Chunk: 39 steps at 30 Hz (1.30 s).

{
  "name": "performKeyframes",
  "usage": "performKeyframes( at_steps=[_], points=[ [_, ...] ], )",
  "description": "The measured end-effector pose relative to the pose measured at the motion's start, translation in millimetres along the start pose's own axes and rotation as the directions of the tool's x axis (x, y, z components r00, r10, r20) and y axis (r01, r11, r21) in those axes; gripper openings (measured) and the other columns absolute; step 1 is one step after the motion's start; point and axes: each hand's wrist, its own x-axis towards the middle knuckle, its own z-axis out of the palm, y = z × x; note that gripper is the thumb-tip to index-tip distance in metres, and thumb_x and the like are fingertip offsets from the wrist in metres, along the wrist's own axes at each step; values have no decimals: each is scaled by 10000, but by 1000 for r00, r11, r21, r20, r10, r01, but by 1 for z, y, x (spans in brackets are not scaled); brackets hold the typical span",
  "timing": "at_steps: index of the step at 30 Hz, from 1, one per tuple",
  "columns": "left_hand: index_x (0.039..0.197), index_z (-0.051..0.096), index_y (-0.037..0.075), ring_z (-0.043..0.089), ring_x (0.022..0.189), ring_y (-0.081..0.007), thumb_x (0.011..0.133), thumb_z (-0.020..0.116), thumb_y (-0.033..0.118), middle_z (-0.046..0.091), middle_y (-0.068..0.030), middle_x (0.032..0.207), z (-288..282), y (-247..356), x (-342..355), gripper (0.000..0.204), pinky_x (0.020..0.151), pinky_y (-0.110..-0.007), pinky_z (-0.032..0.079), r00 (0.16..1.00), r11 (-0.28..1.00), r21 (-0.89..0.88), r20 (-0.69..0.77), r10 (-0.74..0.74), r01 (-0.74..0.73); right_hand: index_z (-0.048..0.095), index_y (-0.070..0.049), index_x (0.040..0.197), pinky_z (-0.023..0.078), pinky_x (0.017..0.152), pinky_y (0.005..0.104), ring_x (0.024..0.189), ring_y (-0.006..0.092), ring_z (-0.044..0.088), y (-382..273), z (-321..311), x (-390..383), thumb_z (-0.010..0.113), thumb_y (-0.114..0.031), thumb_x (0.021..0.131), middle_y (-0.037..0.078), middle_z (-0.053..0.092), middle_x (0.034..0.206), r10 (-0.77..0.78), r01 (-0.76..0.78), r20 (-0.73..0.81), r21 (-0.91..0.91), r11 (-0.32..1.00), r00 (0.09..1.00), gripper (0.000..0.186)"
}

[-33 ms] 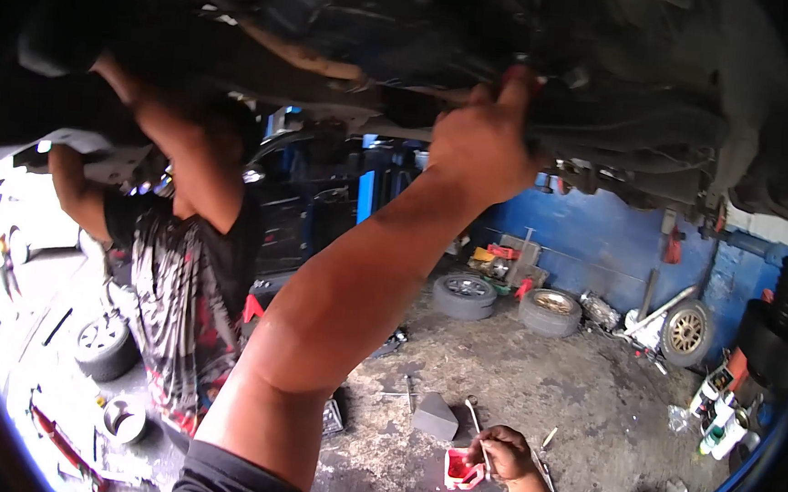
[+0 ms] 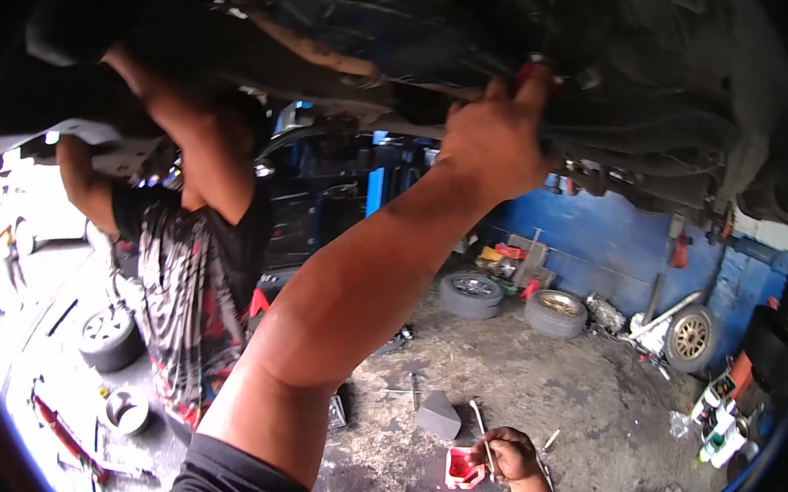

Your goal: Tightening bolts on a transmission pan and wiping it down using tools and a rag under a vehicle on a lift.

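Note:
My left hand (image 2: 502, 139) reaches up to the dark vehicle underside (image 2: 409, 28), its fingers closed on a small red object (image 2: 527, 72) there, partly hidden by those fingers. Low in the view, my right hand (image 2: 511, 460) grips a long metal wrench (image 2: 480, 424). Just left of that hand, on the floor beneath, is an open red container (image 2: 459, 470). A grey angular block (image 2: 437, 414) lies nearby.
A co-worker (image 2: 187, 259) stands at left, both arms raised under the car. Several wheels (image 2: 553, 317) rest along the blue wall (image 2: 595, 242). Bottles (image 2: 719, 429) stand at right; a red jack (image 2: 61, 428) and a loose tyre (image 2: 108, 345) are at lower left.
The view has shifted slightly, so the scene and my raised left hand appear a little further right. Both my hands keep the same holds.

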Motion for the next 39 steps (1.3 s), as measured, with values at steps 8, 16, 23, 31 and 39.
performKeyframes(
  at_steps=[8, 16, 23, 31, 39],
  points=[
    [1432, 407, 189, 646, 1020, -385, 680, 735, 245, 548, -243, 1188, -4, -22, 6, 822, 899, -497, 499, 965, 945, 235, -78, 252, -228, 537, 20, 1253, 538, 937, 535, 1111, 401, 629, -2, 4, 11, 574, -70, 947, 279, 644, 1145, -207, 173, 218, 164, 971, 954, 322],
    [1443, 407, 221, 576, 1112, -365, 653, 752, 253, 544, -199, 1177, -24, -14, 11, 863, 937, -522, 457, 932, 861, 375, 28, 360, -344, 677, -24, 915, 453, 585, 260, 629, 107, 563, -69, 39, 28, 599, -143, 958, 16, 618, 709, -432, 359, 134, -791, 495, 892, 148],
    [1408, 444, 231, 509, 1187, -411, 613, 801, 275, 396, -238, 1361, -23, -19, 14, 872, 971, -491, 473, 964, 925, 273, 39, 264, -264, 596, -12, 989, 458, 526, 281, 585, 126, 572, -200, 153, 45, 513, -140, 979, 38, 593, 691, -490, 464, 302, -850, 250, 818, 153],
    [1353, 484, 186, 450, 1268, -447, 606, 747, 176, 260, -315, 1501, -19, -27, 17, 792, 1008, -493, 458, 938, 918, 262, -98, 332, -298, 574, -62, 1276, 500, 804, 385, 884, 353, 658, -330, 298, 90, 498, -219, 964, 204, 655, 918, -684, 533, 556, -798, -281, 472, 358],
    [1396, 419, 171, 461, 1266, -457, 553, 854, 275, 318, -254, 1494, -16, -21, 24, 953, 1036, -480, 450, 952, 930, 240, -60, 302, -280, 621, -21, 1188, 500, 828, 370, 946, 324, 660, -411, 299, 166, 539, -178, 952, 226, 673, 999, -801, 245, 555, -828, -505, 224, 296]
  ],
)
